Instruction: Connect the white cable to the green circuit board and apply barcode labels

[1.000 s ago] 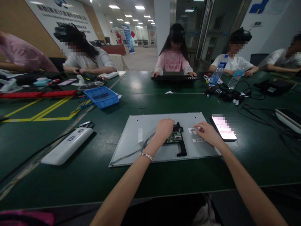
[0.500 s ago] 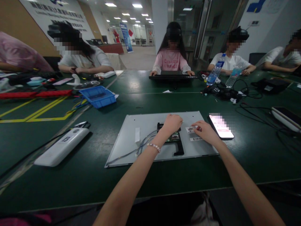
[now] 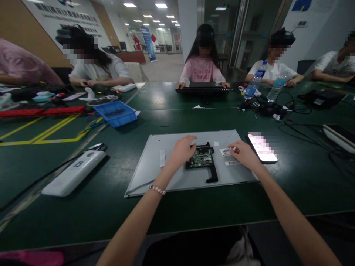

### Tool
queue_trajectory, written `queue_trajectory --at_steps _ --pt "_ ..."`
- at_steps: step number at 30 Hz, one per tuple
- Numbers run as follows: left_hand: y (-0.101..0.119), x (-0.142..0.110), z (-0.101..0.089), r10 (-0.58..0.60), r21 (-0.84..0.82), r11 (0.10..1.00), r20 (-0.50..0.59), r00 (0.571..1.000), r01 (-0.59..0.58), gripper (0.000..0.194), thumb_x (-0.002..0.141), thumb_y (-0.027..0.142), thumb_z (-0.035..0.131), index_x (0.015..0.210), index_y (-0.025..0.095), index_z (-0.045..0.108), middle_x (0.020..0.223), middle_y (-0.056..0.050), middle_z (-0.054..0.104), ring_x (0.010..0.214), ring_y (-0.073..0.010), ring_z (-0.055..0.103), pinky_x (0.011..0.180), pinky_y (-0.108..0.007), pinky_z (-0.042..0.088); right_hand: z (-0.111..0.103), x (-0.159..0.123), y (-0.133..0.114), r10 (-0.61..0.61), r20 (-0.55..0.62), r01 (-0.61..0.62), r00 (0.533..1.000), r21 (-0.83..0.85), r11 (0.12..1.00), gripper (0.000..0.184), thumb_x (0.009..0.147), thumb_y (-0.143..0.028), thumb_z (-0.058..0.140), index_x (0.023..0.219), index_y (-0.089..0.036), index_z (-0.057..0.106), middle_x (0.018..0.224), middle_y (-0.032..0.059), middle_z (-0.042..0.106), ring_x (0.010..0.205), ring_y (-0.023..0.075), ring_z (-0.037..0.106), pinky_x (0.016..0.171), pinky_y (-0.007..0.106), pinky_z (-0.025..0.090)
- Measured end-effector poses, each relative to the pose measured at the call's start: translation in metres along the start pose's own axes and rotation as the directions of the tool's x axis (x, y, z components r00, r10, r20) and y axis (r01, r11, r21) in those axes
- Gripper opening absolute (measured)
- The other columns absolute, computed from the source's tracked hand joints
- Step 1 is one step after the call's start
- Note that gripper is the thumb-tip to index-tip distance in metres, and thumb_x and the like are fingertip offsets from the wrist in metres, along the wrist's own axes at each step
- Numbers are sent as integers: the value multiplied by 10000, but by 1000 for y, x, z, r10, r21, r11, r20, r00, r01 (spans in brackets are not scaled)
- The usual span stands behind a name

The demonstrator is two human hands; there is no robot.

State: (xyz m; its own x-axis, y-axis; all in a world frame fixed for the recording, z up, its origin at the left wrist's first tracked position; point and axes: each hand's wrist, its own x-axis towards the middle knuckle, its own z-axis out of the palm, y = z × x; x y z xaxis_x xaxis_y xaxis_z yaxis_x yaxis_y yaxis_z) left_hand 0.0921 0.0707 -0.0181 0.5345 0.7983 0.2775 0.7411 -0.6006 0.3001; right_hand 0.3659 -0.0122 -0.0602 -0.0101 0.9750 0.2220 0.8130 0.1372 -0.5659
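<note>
A flat grey panel (image 3: 172,184) lies on the table in front of me, bearing a green circuit board (image 3: 200,159) in a black plastic frame (image 3: 213,173). My left hand (image 3: 181,149) is over the board's left edge, fingers apart and holding nothing visible. Grey cables (image 3: 140,187) run from the panel's lower left corner under my left arm, partly hidden. Over the panel's right side, my right hand (image 3: 244,154) is closed in a pinch beside a white label (image 3: 225,152). What its fingertips hold is too small to make out. A second label (image 3: 232,163) is just below.
Right of the panel lies a lit phone (image 3: 262,147). A white power bank (image 3: 74,173) with a cable is at left, a blue tray (image 3: 116,113) beyond it. Bottles (image 3: 255,80) and black cables (image 3: 263,108) are far right. Across the table sits a person (image 3: 203,70) behind a black panel (image 3: 203,90).
My left hand moved right across the circuit board, then back left, uncovering most of the board and a small white sticker. My right hand stays pinched near the label.
</note>
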Motion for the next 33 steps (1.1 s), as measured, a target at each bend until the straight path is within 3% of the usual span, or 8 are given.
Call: queue_trajectory --at_steps 8,13,15,19,23,29,33 --pt "-19 -24 2 -71 -278 957 65 995 87 474 883 373 452 1301 157 400 1305 -113 492 1202 -206 470 1029 -354 353 0 -2 -3 12 -33 -13 999 -19 1000 223 823 -264 520 986 -212 663 1053 76 544 755 158 597 756 322 488" --pt "-29 -21 3 -128 -405 899 115 985 165 444 877 344 444 1282 166 410 1296 -105 522 1183 -190 504 984 -334 408 3 1 -2 -43 -123 29 991 -115 993 226 818 -265 526 998 -222 656 1162 85 505 999 228 560 891 383 447" --pt "-33 -20 5 -160 -437 879 109 981 191 414 873 323 446 1254 162 436 1278 -103 542 1167 -188 520 979 -340 418 4 5 -6 -109 -106 93 988 -147 985 248 824 -255 524 1042 -219 638 1158 88 523 1067 242 526 928 398 422" --pt "-36 -20 8 -171 -459 868 81 982 189 385 857 299 464 1212 148 474 1243 -104 568 1119 -187 555 967 -347 436 9 17 -22 -230 44 234 972 -188 954 283 837 -236 521 1107 -226 603 1133 84 570 1058 240 524 898 392 430" --pt "-35 -21 10 -151 -428 888 72 986 167 370 847 276 469 1194 151 495 1207 -97 591 1102 -197 566 975 -365 431 15 31 -37 -273 148 306 950 -285 908 221 846 -184 502 1021 -221 632 1027 90 628 964 239 563 827 376 439" --pt "-33 -23 6 -120 -383 912 94 988 148 384 839 285 479 1202 160 490 1213 -93 573 1103 -203 555 997 -376 405 22 42 -39 -277 159 319 948 -414 852 212 879 -159 447 878 -182 658 921 117 655 882 244 594 746 350 427" --pt "-30 -29 -3 -17 -369 925 211 977 95 573 841 408 499 1337 156 362 1365 -120 434 1247 -215 431 1059 -355 331 25 39 -34 -271 115 294 956 -398 869 247 903 -181 410 946 -184 653 956 107 663 898 237 597 752 344 434"
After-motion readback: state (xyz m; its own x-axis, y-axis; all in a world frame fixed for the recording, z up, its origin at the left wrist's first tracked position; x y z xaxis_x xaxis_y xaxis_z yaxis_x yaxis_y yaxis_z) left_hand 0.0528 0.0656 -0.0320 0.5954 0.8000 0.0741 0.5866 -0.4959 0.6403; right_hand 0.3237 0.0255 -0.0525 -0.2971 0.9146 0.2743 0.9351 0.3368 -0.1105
